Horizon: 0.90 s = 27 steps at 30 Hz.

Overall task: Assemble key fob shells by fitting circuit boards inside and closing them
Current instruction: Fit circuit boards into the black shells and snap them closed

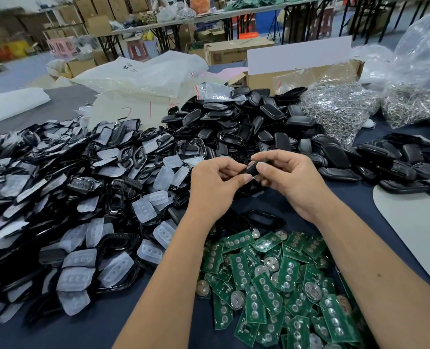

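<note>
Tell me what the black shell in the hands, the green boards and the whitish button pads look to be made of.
Black key fob shell, pinched between left hand and right hand: likely moulded plastic, smooth with a dull sheen. Green circuit boards: rigid laminate with glossy green coating and silvery metal discs. Translucent whitish button pads: probably soft silicone rubber, frosted and see-through.

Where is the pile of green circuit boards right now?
In the head view the green circuit boards lie heaped on the dark table at lower centre-right, under and between the forearms, just below the hands and right of the pile of clear button pads.
</note>
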Tool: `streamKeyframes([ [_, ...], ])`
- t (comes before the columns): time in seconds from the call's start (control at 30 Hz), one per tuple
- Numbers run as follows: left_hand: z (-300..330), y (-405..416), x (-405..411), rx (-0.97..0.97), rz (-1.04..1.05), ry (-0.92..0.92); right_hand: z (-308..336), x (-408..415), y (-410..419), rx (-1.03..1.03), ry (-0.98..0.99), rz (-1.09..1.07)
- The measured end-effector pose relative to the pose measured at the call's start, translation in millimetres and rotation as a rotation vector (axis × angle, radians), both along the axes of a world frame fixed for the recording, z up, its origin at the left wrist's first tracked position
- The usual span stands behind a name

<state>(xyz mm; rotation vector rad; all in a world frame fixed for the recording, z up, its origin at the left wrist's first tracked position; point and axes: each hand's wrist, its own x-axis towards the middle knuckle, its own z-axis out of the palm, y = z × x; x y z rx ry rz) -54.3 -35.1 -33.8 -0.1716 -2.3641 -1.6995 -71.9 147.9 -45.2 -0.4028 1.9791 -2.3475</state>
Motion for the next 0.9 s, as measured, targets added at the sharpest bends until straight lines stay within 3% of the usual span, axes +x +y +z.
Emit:
streamKeyframes([
  [0.23, 2.5, -4.7, 0.1, -0.057, -0.064, 0.013, 2.6, 1.0, 1.8, 0.105, 0.126, -0.050],
  [0.37, 1.3, -2.7, 1.0, -0.088, -0.042, 0.054, 2.6, -0.3, 3.7, 0.101, 0.143, -0.041],
  [0.67, 1.3, -3.7, 5.4, -0.199, 0.018, 0.192, -0.6, 0.7, -6.2, 0.302, 0.311, -0.076],
  [0.9, 2.9, 0.2, 6.0, -0.253, 0.030, 0.238, 0.8, 3.1, -7.0, 0.293, 0.287, -0.099],
])
